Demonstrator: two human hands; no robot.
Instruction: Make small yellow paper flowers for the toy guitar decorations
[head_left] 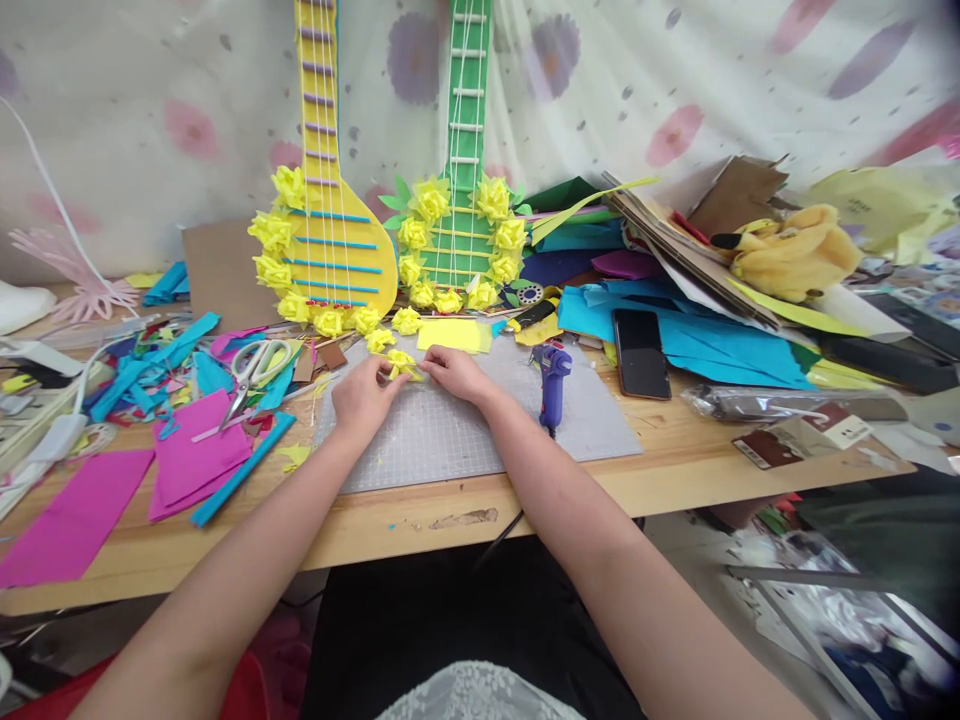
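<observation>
A yellow paper flower point(401, 364) is between my two hands, just above the grey cutting mat point(450, 440). My left hand point(366, 398) pinches it from the left with thumb and fingers. On the other side, my right hand point(454, 374) has its fingers closed at the flower's right edge. Right behind lie a stack of yellow paper pieces point(454, 336) and more finished yellow flowers point(406, 320). A purple glue gun point(553, 385) stands on the mat to the right of my right hand.
Behind, a yellow paper guitar point(345, 250) and a green one point(466, 220) lean upright, edged with yellow flowers. Scissors point(259, 365), magenta sheets point(201, 450) and blue scraps lie left. A phone point(641, 353) and piled blue paper point(697, 340) are on the right.
</observation>
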